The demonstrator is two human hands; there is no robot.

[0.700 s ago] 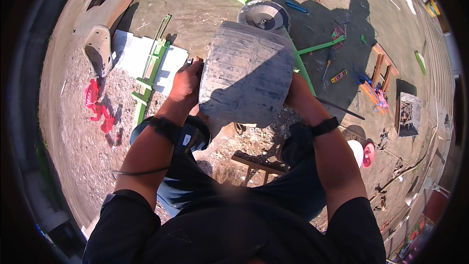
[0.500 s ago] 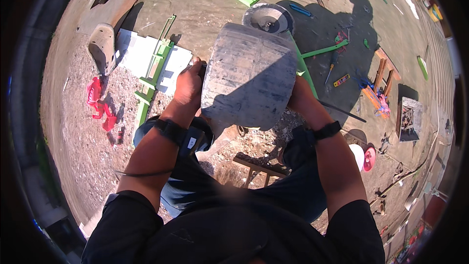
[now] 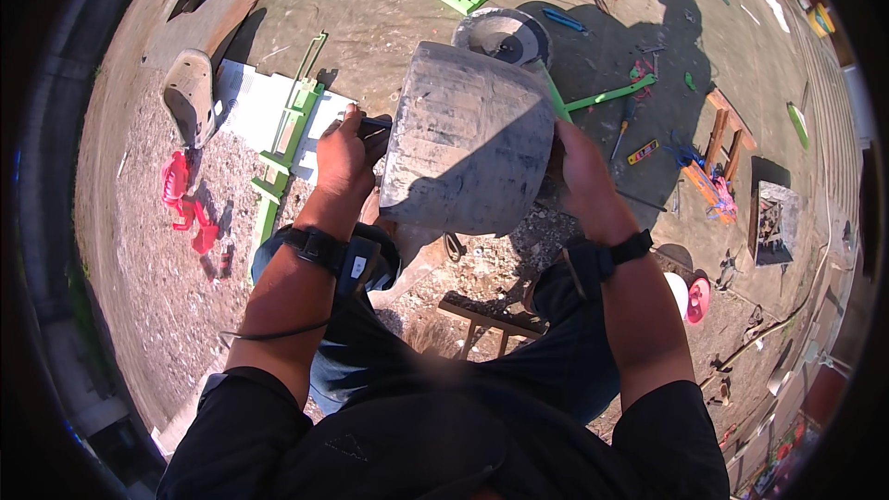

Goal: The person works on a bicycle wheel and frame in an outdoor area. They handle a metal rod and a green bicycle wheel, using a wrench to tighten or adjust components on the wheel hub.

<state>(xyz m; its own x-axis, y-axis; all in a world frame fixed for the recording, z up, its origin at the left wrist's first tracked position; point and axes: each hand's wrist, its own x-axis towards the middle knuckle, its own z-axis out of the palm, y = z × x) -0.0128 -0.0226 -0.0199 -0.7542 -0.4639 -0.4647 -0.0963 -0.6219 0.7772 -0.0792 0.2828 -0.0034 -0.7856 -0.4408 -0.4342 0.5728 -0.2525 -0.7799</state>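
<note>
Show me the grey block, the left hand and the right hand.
grey block (image 3: 468,134): head view, middle of its broad face.
left hand (image 3: 344,159): head view, back of the hand.
right hand (image 3: 582,167): head view, back of the hand.

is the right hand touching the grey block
Touching. The head view shows the right hand pressed flat against the side of the grey block, with no gap between them; the left hand grips the opposite side.

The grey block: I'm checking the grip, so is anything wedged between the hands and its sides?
Nothing visible. The left hand and right hand press bare against opposite sides of the grey block; the contact faces are partly hidden.
</note>
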